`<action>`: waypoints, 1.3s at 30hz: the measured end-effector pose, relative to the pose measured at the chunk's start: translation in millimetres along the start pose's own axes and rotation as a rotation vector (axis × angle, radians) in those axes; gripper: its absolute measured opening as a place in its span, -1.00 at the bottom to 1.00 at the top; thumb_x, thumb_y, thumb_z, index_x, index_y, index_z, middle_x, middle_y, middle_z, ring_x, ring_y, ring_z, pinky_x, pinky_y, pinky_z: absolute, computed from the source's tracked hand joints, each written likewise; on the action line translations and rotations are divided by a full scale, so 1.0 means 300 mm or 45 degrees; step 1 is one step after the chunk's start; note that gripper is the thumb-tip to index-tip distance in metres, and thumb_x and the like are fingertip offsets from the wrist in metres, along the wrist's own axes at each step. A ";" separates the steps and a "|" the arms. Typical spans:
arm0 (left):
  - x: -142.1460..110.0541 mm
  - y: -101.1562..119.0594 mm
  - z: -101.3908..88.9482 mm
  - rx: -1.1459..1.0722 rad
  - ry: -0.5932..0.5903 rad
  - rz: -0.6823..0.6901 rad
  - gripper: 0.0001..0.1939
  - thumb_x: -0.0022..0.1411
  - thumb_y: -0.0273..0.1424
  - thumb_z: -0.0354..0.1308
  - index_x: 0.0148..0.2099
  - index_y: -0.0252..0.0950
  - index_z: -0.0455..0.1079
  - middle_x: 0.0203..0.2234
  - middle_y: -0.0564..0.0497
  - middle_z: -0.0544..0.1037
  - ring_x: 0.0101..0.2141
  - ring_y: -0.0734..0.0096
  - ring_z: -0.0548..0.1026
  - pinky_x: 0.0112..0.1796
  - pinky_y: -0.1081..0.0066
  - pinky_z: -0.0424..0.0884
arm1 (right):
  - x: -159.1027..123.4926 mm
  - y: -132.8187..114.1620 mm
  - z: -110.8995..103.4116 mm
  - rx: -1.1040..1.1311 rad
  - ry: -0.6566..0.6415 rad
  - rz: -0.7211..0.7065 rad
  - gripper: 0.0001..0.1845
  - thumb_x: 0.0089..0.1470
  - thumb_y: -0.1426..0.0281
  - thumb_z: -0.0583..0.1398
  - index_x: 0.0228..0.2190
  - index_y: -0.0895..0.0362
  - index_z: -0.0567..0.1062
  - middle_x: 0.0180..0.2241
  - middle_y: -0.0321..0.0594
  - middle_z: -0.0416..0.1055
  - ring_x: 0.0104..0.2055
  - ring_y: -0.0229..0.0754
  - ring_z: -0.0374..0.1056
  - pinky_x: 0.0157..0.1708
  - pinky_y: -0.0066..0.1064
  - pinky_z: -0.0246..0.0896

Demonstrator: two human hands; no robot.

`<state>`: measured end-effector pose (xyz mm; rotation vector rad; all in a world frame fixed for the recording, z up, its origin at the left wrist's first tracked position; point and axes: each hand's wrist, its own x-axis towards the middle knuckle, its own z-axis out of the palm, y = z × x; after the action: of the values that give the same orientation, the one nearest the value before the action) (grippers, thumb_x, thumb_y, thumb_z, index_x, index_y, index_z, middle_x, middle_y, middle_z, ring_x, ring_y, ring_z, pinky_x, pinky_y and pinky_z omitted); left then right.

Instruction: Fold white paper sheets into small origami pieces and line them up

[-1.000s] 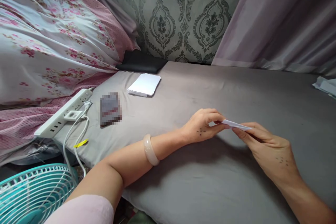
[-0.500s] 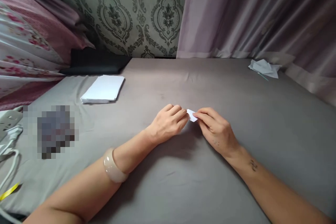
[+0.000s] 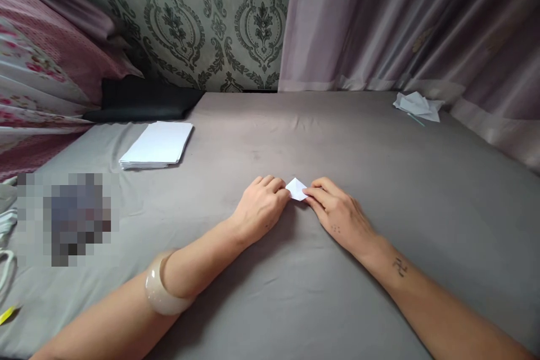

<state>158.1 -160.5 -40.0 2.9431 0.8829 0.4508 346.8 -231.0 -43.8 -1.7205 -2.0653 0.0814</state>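
A small piece of folded white paper [image 3: 296,189] is held between my two hands, low over the grey sheet [image 3: 295,140]. Its visible part comes to a point at the top, with a crease running down. My left hand [image 3: 261,205], with a pale bangle [image 3: 162,289] farther up the arm, pinches the left side. On the right side, my right hand [image 3: 337,208] grips the paper between thumb and fingers. The fingers cover both side corners. Whether the paper touches the sheet I cannot tell.
A stack of white paper [image 3: 158,145] lies at the left, before a folded black item [image 3: 143,100]. Folded white papers [image 3: 417,106] rest at the far right near the curtain [image 3: 358,22]. A blurred-out object [image 3: 78,214] and white cables [image 3: 6,270] are at the left.
My view has swung to the right. The paper was seen nearly edge-on and now faces up with its creased point showing. Both hands have come lower and kept hold of it.
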 end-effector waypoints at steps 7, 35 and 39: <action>0.001 -0.011 0.002 -0.498 0.063 -0.473 -0.81 0.29 -0.33 0.08 -0.27 -0.25 0.50 -0.27 -0.05 0.49 -0.23 0.30 0.44 -0.24 0.34 0.39 | 0.026 0.030 0.008 0.308 0.023 0.232 -0.80 0.17 0.29 0.15 -0.32 0.03 0.59 -0.26 -0.26 0.45 -0.38 -0.27 0.38 -0.36 -0.40 0.27; 0.025 -0.016 0.052 -0.638 0.109 -0.590 -0.82 0.25 -0.36 0.08 -0.37 -0.32 0.41 -0.30 -0.08 0.38 -0.23 0.27 0.35 -0.18 0.27 0.34 | 0.084 0.018 0.005 0.438 -0.099 0.595 -0.74 0.07 0.23 0.18 -0.54 0.09 0.50 -0.27 -0.29 0.40 -0.50 -0.34 0.22 -0.40 -0.40 0.14; 0.021 -0.019 0.073 -0.630 0.149 -0.556 -0.82 0.26 -0.35 0.07 -0.36 -0.31 0.39 -0.29 -0.07 0.38 -0.25 0.30 0.34 -0.19 0.30 0.33 | 0.086 0.016 -0.001 0.421 -0.118 0.603 -0.73 0.07 0.21 0.17 -0.53 0.09 0.50 -0.26 -0.27 0.41 -0.48 -0.32 0.25 -0.39 -0.40 0.15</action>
<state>166.2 -151.3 -59.9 2.2227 1.1829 0.6942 348.3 -205.5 -37.4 -1.9723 -1.5490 0.6212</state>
